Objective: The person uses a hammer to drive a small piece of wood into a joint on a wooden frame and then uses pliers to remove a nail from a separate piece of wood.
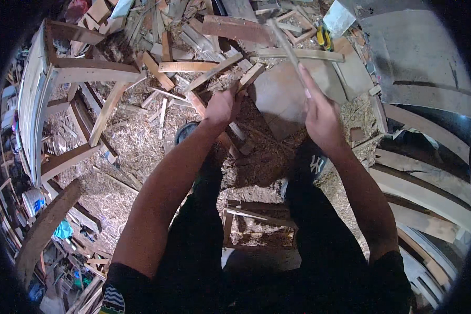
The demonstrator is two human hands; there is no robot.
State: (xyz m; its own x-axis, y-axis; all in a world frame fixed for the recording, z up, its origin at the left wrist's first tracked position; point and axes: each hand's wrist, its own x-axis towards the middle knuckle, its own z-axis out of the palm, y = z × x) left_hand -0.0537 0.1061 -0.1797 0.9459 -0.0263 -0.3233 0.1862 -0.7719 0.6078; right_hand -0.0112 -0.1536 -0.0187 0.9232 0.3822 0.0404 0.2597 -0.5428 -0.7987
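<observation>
Wood scraps [166,47] and pale shavings [131,162] crowd the ground around me

To my left stands an open light-brown wooden frame [97,74], and nearer to me a broad brown plank [49,225] slants upward. On my right, long pale wooden boards [424,193] lie row beside row, with a large flat grey panel [424,57] beyond them. Farther ahead, a yellow-and-black hand tool [324,37] lies among the offcuts; I cannot tell its kind. A small brown rectangular wooden frame [227,230] sits between my legs in dark trousers [199,225]. Loose slats cross one another close about my left hand [222,107], hemming it in on its far side, while a flat light-brown sheet [277,91] fills the ground between it and my right hand [323,123].

My left hand is clenched on the near end of a short light-brown wooden block [252,74], which juts out ahead and to the right; my fingers hide the part they grasp. My right hand, raised well apart from the left, is wrapped around the lower end of a long thin pale wooden stick [285,44], one finger stretched along it. The stick rises from that grip, leaning away and to the left, its far end beyond the block.
</observation>
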